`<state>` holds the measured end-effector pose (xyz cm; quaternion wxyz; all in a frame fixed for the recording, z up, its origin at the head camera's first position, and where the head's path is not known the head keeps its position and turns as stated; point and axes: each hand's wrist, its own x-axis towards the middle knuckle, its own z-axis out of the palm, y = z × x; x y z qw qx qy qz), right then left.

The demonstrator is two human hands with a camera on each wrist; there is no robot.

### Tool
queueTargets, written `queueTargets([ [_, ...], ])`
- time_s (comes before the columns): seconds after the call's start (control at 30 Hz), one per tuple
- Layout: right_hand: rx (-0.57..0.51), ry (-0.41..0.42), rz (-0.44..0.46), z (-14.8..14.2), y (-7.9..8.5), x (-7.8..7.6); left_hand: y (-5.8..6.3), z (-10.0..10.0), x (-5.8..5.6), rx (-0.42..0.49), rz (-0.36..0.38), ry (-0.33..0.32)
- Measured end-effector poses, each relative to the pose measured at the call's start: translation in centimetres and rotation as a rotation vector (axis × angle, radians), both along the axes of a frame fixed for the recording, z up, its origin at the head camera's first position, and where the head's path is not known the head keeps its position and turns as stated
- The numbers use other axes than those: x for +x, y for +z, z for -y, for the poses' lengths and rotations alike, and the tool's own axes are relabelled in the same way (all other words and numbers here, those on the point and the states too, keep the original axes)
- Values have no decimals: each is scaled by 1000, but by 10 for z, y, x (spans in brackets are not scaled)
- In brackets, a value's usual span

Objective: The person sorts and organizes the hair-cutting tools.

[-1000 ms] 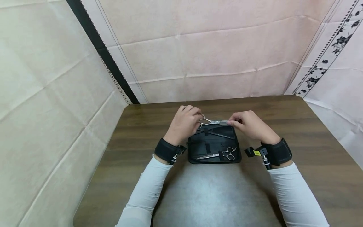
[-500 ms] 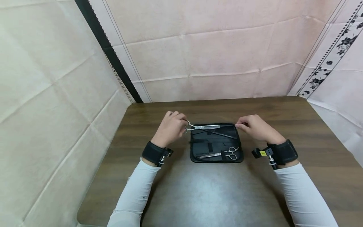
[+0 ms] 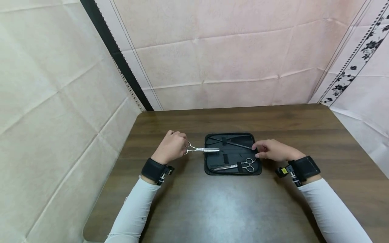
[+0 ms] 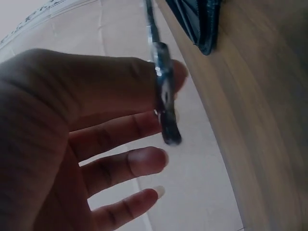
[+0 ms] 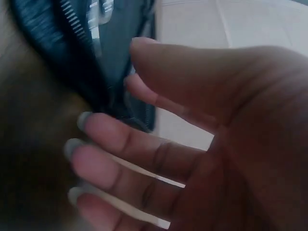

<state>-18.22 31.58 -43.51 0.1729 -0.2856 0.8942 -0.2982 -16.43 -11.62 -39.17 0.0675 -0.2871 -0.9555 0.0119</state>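
My left hand pinches the finger rings of silver thinning scissors between thumb and index finger. Their blunt-ended blades point right, over the left side of an open black zip case. In the left wrist view the scissors' handle is blurred and the other fingers lie apart from it. My right hand is at the case's right edge, fingers loosely bent and holding nothing; whether the fingertips touch the rim cannot be told. A second pair of scissors lies under a strap in the case's near half.
A slim dark tool lies slanted under a strap in the case's far half. The case rests on a brown wooden table. Pale cloth hangs behind the table and on both sides.
My left hand has carried the thinning scissors left and nearer, off the case's far edge. My right hand has released their blade tip and come down along the case's right side.
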Motion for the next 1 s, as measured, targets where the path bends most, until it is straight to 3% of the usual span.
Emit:
queueTargets([
  [0.5, -15, -46, -1, 1, -17, -9, -7, 2, 2, -10, 128, 11],
  [1.0, 18, -45, -18, 3, -17, -9, -16, -8, 0, -50, 152, 19],
])
